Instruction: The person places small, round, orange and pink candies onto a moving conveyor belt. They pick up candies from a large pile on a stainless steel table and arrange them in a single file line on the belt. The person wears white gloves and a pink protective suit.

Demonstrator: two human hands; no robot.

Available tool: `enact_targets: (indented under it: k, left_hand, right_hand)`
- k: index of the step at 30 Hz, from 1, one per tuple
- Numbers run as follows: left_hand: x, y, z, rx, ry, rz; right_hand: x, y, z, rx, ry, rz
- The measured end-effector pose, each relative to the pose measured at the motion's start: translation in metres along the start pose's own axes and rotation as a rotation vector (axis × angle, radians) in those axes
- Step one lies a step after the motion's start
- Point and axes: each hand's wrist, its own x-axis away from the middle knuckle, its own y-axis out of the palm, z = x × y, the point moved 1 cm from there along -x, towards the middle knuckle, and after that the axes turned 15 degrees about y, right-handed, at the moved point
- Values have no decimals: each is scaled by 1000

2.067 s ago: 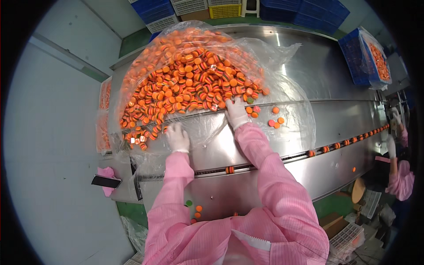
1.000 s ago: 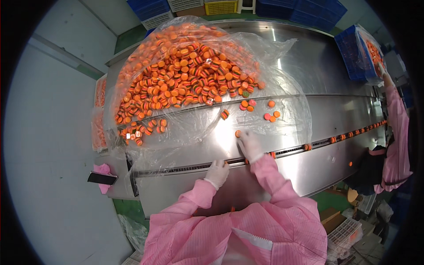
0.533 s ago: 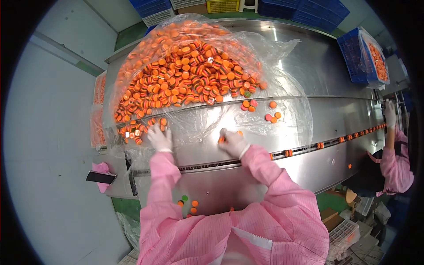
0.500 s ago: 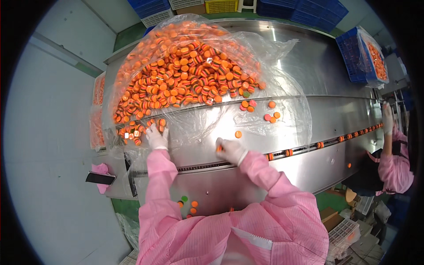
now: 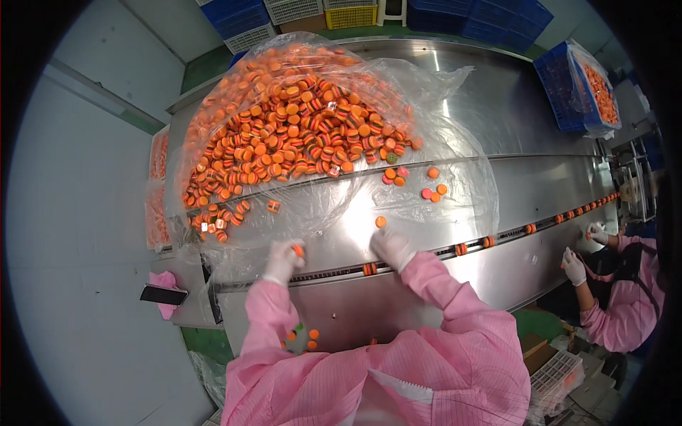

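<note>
Small round layered pieces [image 5: 298, 131], orange with red and dark green bands, form a big heap on clear plastic sheeting [image 5: 455, 135]. My left hand [image 5: 281, 261], in a white glove, is closed on one layered orange piece [image 5: 298, 250] just short of the narrow conveyor track [image 5: 323, 274]. White-gloved too, my right hand [image 5: 392, 248] reaches to a single orange piece [image 5: 381, 221] on the metal surface; blur hides whether its fingers grip it. A layered piece [image 5: 369, 269] sits on the track between my hands, and several more ride along it to the right.
A few loose pieces [image 5: 433, 193] lie right of the heap, others [image 5: 313, 334] by my body. A blue crate [image 5: 561, 85] of pieces stands far right. At right a co-worker's gloved hands [image 5: 574, 267] are over the line. A dark phone-like slab [image 5: 163, 295] rests at left.
My left hand has come from the heap's near edge toward the track, carrying a piece. My right hand has moved right; a piece now sits on the track near where it was. Track pieces have shifted right.
</note>
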Motion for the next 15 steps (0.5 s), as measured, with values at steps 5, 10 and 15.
enact_targets:
  k: [5,10,15]
  left_hand:
    - [69,65,-15,-67,-279,-50]
    - [67,97,-22,-282,-220,130]
    - [43,101,-19,-685,210,55]
  right_hand:
    - [-94,-74,-5,-83,-137,687]
    - [-148,-64,-22,98,17,593]
    - [-156,-58,-22,205,90,605]
